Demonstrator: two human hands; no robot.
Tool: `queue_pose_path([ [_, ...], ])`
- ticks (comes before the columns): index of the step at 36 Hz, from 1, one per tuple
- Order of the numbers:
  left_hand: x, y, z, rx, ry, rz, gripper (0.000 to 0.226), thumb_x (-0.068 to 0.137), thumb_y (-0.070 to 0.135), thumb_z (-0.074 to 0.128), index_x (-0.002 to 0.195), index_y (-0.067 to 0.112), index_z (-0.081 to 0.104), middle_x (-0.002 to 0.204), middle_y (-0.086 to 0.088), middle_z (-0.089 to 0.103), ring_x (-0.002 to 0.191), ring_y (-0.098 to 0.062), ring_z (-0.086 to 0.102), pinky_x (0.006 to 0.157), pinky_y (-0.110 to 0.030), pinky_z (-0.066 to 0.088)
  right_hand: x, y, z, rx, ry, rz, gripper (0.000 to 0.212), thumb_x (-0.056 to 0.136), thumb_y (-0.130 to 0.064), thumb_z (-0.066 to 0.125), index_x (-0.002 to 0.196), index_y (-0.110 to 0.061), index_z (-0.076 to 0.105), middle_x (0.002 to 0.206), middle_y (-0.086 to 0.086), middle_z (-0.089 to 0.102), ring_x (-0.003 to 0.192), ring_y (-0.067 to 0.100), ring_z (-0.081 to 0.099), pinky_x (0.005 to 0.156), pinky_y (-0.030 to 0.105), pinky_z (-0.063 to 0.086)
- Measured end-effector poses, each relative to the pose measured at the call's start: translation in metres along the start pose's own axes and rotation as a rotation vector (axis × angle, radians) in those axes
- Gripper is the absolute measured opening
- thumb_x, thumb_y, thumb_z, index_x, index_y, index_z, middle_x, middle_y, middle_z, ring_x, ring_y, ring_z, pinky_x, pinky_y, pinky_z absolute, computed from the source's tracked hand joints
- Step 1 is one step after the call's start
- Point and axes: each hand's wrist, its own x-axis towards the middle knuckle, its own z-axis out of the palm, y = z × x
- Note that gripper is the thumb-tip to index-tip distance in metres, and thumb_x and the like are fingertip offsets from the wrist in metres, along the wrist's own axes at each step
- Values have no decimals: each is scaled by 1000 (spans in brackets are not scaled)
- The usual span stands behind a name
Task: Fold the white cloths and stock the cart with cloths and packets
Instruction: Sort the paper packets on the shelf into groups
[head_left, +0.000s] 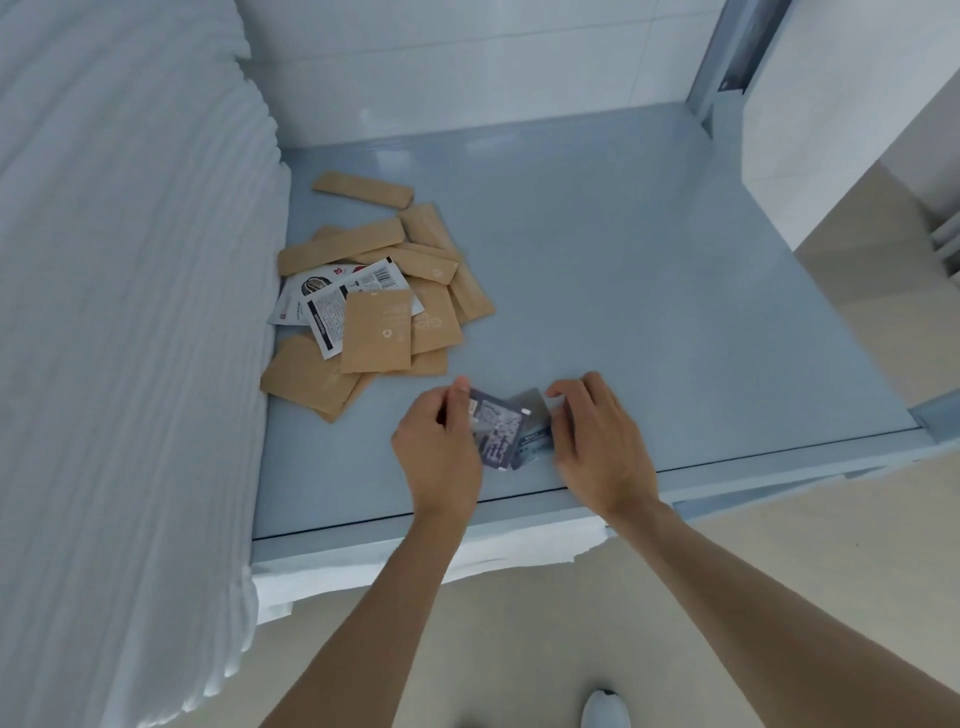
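Note:
Over the front of the grey cart shelf (649, 291), my left hand (441, 447) and my right hand (597, 436) hold a few dark printed packets (501, 431) between them. The left fingers pinch the packets' left edge, and the right fingers curl round their right side. A loose pile of brown paper packets (374, 332), with some white printed packets (332, 296) mixed in, lies on the shelf's left part. A tall stack of folded white cloths (119, 332) fills the shelf's left side, touching the pile.
White cloth edges (519, 551) stick out from under the shelf's front rim. A cart post (722, 57) rises at the back right corner. Pale floor lies to the right and below, and a shoe tip (605, 709) shows at the bottom.

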Motion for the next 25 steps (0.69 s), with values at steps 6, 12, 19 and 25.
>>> queue_pose_path([
  [6,0,-1,22,29,-128,-30,25,99,30,60,81,20,75,82,-3,71,79,-20,64,77,-39,51,0,-1,0,7,14,17,15,94,-5,53,106,-4,61,99,10,55,82,30,57,64,36,46],
  [12,-1,-9,4,215,-181,242,26,100,14,58,123,6,69,114,-6,66,106,-17,55,91,-5,35,2,-1,0,7,-5,22,25,95,-13,52,117,-7,62,104,8,54,85,28,59,65,35,49],
  [19,-12,-28,-9,296,-412,400,61,83,16,80,137,6,54,124,-1,52,114,-10,41,100,-5,30,2,0,1,-71,-82,-77,40,91,-46,47,111,-15,63,99,1,54,85,20,58,53,25,39],
  [25,-16,-32,-11,226,-302,407,68,78,-5,78,139,10,54,115,-2,48,105,-9,44,92,-1,35,0,2,2,17,5,-46,22,97,-23,56,111,-8,61,101,5,56,86,26,60,58,36,49],
])
